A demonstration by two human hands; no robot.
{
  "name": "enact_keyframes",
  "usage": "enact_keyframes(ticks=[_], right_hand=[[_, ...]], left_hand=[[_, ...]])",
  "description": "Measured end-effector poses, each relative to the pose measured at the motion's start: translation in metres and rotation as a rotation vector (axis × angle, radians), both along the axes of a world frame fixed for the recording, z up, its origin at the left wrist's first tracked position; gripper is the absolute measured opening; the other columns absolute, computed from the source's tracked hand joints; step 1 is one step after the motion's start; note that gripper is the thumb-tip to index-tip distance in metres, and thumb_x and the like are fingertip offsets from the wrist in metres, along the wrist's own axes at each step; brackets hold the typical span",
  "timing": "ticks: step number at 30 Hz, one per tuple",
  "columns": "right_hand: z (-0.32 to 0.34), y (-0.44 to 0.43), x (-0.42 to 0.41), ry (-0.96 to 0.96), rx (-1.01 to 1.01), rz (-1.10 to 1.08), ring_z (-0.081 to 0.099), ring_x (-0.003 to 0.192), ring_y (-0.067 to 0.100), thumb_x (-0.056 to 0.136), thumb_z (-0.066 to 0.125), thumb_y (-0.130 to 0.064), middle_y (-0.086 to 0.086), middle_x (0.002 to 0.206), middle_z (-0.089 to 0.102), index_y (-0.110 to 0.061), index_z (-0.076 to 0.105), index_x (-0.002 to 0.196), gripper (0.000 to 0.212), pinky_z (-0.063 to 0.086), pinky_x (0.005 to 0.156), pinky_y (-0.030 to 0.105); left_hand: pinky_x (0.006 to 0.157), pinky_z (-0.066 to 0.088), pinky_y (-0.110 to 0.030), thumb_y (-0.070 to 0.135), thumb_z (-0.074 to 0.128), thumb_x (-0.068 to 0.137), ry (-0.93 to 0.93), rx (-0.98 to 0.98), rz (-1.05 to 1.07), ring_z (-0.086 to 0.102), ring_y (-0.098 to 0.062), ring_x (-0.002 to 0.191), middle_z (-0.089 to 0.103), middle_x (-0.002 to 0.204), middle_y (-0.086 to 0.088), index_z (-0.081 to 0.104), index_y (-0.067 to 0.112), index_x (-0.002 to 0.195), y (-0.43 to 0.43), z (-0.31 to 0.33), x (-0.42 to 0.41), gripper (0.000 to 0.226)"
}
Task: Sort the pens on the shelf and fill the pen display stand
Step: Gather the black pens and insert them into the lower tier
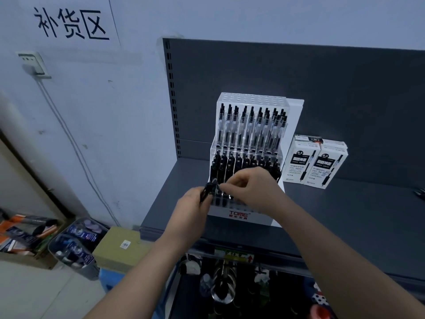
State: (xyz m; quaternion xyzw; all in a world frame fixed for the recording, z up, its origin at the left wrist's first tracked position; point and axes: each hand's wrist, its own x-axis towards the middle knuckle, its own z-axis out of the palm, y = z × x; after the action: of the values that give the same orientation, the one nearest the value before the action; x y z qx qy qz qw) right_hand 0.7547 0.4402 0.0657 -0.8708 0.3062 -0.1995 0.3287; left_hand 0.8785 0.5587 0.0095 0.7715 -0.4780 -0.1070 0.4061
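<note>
White pen boxes (pixel 315 162) beside display stand (pixel 253 221)

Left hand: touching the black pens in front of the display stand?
Touching. Head view: the left hand has its fingers curled round a bunch of black pens, with no gap showing.
</note>
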Motion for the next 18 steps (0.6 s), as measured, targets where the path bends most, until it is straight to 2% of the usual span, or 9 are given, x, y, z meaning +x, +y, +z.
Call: enact_keyframes(ticks=[3,5,8,9,11,12,15,16,18], right_hand=[[0.003,0.016,-0.003,-0.122,0.229,0.14,0.059,0.057,-0.003,0.083,0.074,-0.024,-0.01,0.064,0.068,-0.015,0.076,0.088,0.011,0.046,0.058,0.013],[0.003,0.019,-0.005,-0.161,0.29,0.16,0.06,0.057,-0.002,0.085,0.071,-0.014,-0.011,0.062,0.068,-0.009,0.075,0.086,0.006,0.047,0.058,0.013],[0.011,0.012,-0.014,-0.217,0.296,0.072,0.066,0.064,0.009,0.088,0.066,-0.011,0.004,0.074,0.071,-0.008,0.072,0.087,0.007,0.057,0.063,0.022],[0.016,0.006,-0.019,-0.238,0.31,0.022,0.067,0.065,0.012,0.089,0.064,-0.01,0.009,0.076,0.071,-0.007,0.07,0.09,0.007,0.058,0.064,0.024],[0.028,-0.009,-0.029,-0.306,0.389,-0.073,0.069,0.066,0.016,0.091,0.06,-0.007,0.013,0.076,0.07,-0.005,0.066,0.096,0.009,0.059,0.065,0.027],[0.033,-0.015,-0.034,-0.331,0.407,-0.114,0.07,0.067,0.017,0.092,0.059,-0.006,0.012,0.075,0.07,-0.006,0.065,0.099,0.01,0.059,0.067,0.029],[0.043,-0.023,-0.037,-0.284,0.288,-0.177,0.066,0.06,0.008,0.093,0.058,-0.007,0.005,0.072,0.069,-0.015,0.064,0.098,0.012,0.052,0.058,0.019],[0.043,-0.022,-0.035,-0.238,0.24,-0.172,0.064,0.06,0.009,0.093,0.058,-0.008,0.004,0.071,0.068,-0.019,0.063,0.096,0.013,0.052,0.055,0.021],[0.04,-0.019,-0.031,-0.151,0.182,-0.147,0.061,0.065,0.017,0.093,0.056,-0.009,0.009,0.071,0.067,-0.023,0.061,0.096,0.015,0.056,0.062,0.036]], left_hand=[[0.056,0.044,-0.018,0.028,0.042,0.1,-0.026,-0.011,-0.053,0.056,-0.006,0.069,0.06,0.083,0.005,0.059,0.018,0.095,-0.007,0.003,-0.013,0.02],[0.067,0.052,-0.031,0.029,0.042,0.1,-0.012,-0.012,-0.078,0.06,-0.009,0.078,0.064,0.089,0.004,0.061,0.018,0.103,-0.011,0.001,-0.017,0.022],[0.072,0.051,-0.034,0.034,0.047,0.096,-0.11,0.041,-0.065,0.057,-0.014,0.085,0.061,0.094,0.005,0.058,0.022,0.099,-0.01,-0.001,-0.014,0.016],[0.079,0.05,-0.031,0.035,0.05,0.095,-0.161,0.067,-0.052,0.055,-0.014,0.095,0.06,0.105,0.006,0.057,0.024,0.108,-0.008,-0.003,-0.01,0.018],[0.096,0.04,-0.027,0.037,0.053,0.094,-0.234,0.133,-0.016,0.047,-0.016,0.118,0.053,0.128,0.006,0.046,0.022,0.132,-0.003,-0.007,-0.003,0.041],[0.099,0.036,-0.026,0.036,0.052,0.094,-0.253,0.15,-0.003,0.043,-0.017,0.125,0.049,0.135,0.003,0.041,0.019,0.137,0.0,-0.008,0.0,0.047],[0.096,0.037,-0.024,0.031,0.051,0.095,-0.34,0.143,-0.025,0.047,-0.016,0.12,0.053,0.131,0.0,0.046,0.014,0.13,0.0,-0.011,0.004,0.039],[0.095,0.038,-0.024,0.029,0.05,0.096,-0.38,0.146,-0.042,0.049,-0.016,0.117,0.055,0.127,0.0,0.049,0.013,0.127,-0.002,-0.013,0.006,0.036],[0.096,0.038,-0.025,0.029,0.049,0.096,-0.449,0.172,-0.062,0.05,-0.017,0.116,0.056,0.125,-0.002,0.053,0.011,0.124,-0.006,-0.015,0.009,0.033]])
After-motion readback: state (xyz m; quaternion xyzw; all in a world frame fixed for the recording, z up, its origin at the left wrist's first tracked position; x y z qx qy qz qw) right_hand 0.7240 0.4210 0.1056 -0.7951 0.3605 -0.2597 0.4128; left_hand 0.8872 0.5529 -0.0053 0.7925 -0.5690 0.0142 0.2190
